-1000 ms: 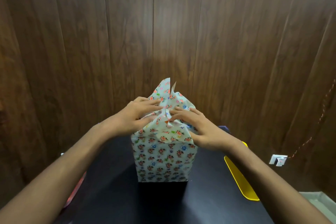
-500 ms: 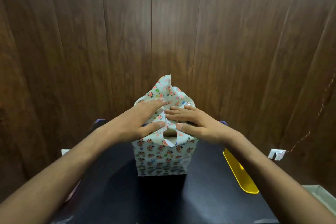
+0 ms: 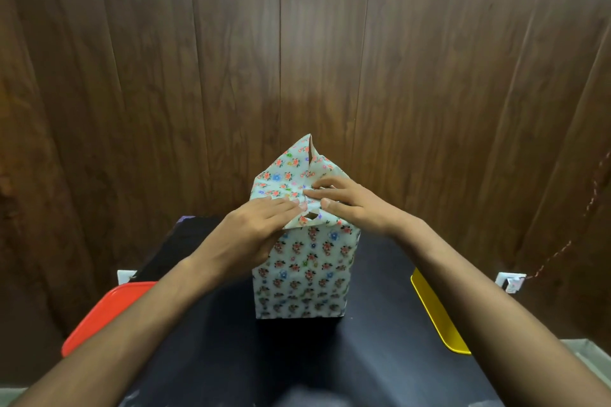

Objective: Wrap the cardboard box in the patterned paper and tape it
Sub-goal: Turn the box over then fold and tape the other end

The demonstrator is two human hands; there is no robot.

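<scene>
With the cardboard box [image 3: 302, 271] standing on the table [image 3: 380, 281] directly beneath them, the left hand [image 3: 254, 228] and right hand [image 3: 350, 203] press flat, straight-fingered, on the patterned paper [image 3: 287, 175], whose far flap beyond the fingertips stands loose and could spring open untaped.

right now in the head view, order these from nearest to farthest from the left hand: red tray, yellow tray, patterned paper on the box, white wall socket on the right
1. patterned paper: on the box at centre, under the left hand, touching it.
2. red tray: at the table's left edge, below that hand.
3. yellow tray: at the table's right edge, beyond the box.
4. white wall socket: on the wall, right of the yellow tray.
</scene>
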